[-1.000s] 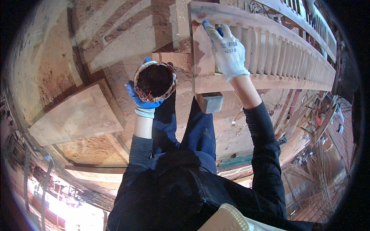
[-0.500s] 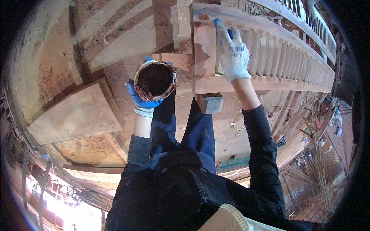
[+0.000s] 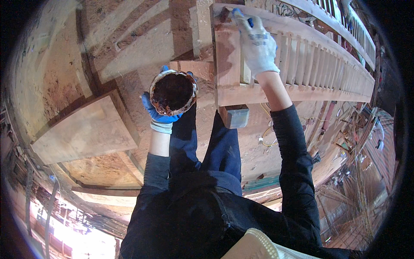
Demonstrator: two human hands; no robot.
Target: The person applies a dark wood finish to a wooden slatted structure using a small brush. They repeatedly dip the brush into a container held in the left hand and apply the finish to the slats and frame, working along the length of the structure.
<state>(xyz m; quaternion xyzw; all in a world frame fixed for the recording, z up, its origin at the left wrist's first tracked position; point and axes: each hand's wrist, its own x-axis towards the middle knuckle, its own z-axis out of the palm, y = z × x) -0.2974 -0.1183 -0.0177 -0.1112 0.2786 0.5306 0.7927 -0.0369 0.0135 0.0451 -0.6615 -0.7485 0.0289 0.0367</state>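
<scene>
the left hand [image 3: 160, 113] in a blue glove cups a round bowl [image 3: 173, 92] of dark brown stuff. the right hand [image 3: 257, 45] in a white glove grips a brush [image 3: 235, 13] — far up and to the right of the bowl — against the slatted wooden frame [image 3: 302, 88].

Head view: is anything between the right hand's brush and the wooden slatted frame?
Nothing visible. The right hand in its white glove presses the brush onto the top rail of the slatted wooden frame. The left hand holds the bowl of dark stain off to the side.
</scene>
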